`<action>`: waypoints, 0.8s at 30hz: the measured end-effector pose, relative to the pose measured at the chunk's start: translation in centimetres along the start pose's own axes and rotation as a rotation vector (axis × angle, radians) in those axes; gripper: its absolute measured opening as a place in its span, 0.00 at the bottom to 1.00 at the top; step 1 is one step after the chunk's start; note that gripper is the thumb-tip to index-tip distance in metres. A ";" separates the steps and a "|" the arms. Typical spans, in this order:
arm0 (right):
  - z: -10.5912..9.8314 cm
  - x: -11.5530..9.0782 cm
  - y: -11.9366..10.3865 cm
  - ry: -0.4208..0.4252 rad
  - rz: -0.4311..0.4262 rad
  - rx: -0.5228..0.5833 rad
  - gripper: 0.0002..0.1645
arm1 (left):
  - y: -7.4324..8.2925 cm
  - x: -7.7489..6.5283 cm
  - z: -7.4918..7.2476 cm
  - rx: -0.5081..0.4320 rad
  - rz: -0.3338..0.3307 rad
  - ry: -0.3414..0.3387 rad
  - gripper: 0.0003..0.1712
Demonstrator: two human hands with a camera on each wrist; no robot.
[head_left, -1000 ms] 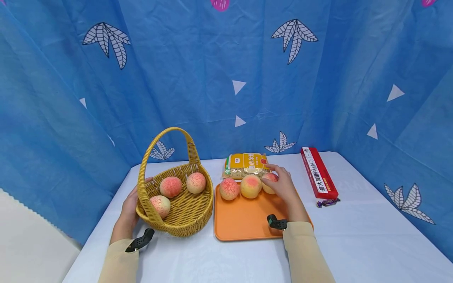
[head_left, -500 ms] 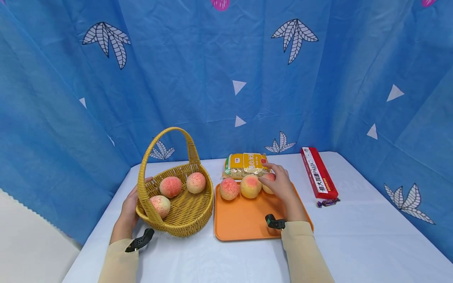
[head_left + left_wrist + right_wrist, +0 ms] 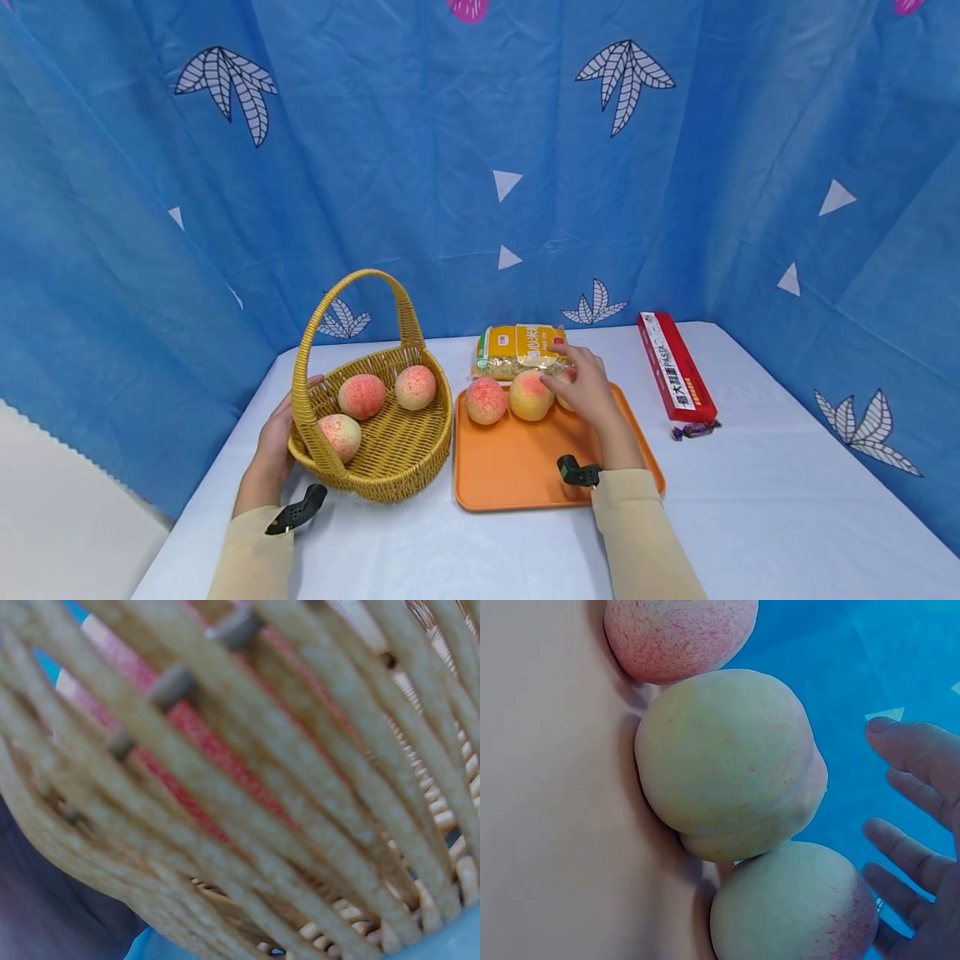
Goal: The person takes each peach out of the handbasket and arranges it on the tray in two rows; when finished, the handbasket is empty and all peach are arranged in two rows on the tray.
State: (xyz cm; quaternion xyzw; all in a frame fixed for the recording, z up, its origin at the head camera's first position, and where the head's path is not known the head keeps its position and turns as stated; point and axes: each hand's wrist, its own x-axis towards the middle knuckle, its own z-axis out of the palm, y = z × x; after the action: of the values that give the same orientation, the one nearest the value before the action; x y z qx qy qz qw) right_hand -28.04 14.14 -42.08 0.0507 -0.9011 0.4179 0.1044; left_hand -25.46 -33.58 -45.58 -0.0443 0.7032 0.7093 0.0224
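Note:
In the head view my left hand [image 3: 273,437] holds the left side of a yellow woven basket [image 3: 405,479], its fingertips showing near the rim behind the handle. Most of those fingers are hidden by the basket. Three peaches, including a red one [image 3: 362,397], lie inside. My right hand [image 3: 588,390] hovers over an orange tray [image 3: 510,475], thumb and fingers spread, with nothing in its grasp. A row of three peaches lies along the tray's far edge; the middle peach [image 3: 724,754] and right peach [image 3: 791,907] sit closest to the hand, which partly covers the right one in the head view.
Behind the tray lies a yellow bag of noodles [image 3: 517,350]. To the right are a red pasta box [image 3: 678,367] and a small purple wrapped candy [image 3: 696,429]. Blue patterned cloth [image 3: 420,208] hangs around the white-covered table [image 3: 757,500].
My right hand has shifted slightly left, from over the right peach toward the middle one, with its fingers still spread. The left hand, basket and peaches have stayed where they were.

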 end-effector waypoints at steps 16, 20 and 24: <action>0.1 0.0 -0.4 -0.013 -0.014 0.013 0.34 | 0.0 -0.1 0.2 -0.006 0.002 0.007 0.34; 0.1 0.0 -0.4 -0.020 -0.012 0.023 0.35 | 0.0 -0.1 0.1 -0.005 0.001 0.009 0.34; 0.2 -0.1 -0.5 -0.023 -0.026 0.027 0.34 | 0.0 -0.1 0.1 -0.007 0.002 0.007 0.33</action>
State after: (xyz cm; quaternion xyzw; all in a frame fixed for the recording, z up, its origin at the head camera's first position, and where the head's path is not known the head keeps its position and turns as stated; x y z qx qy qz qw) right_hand -27.92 13.71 -41.84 0.0689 -0.8957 0.4281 0.0986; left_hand -25.39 -33.44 -45.59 -0.0463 0.7009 0.7115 0.0193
